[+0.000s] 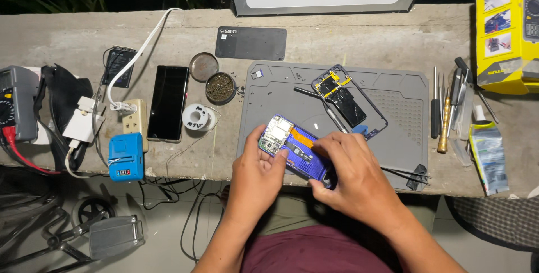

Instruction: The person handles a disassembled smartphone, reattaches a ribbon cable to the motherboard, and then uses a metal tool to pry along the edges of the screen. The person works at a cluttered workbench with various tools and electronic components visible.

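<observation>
two hands: left hand [255, 180], right hand [353, 174] | fingers grasping one opened phone [292, 146] | one grey mat [404, 90]

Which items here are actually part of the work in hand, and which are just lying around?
In use: opened phone, held by left hand and right hand; grey work mat; removed phone frame.

Lying about: black phone, solder spool, yellow box, blue charger, screwdrivers.
</observation>
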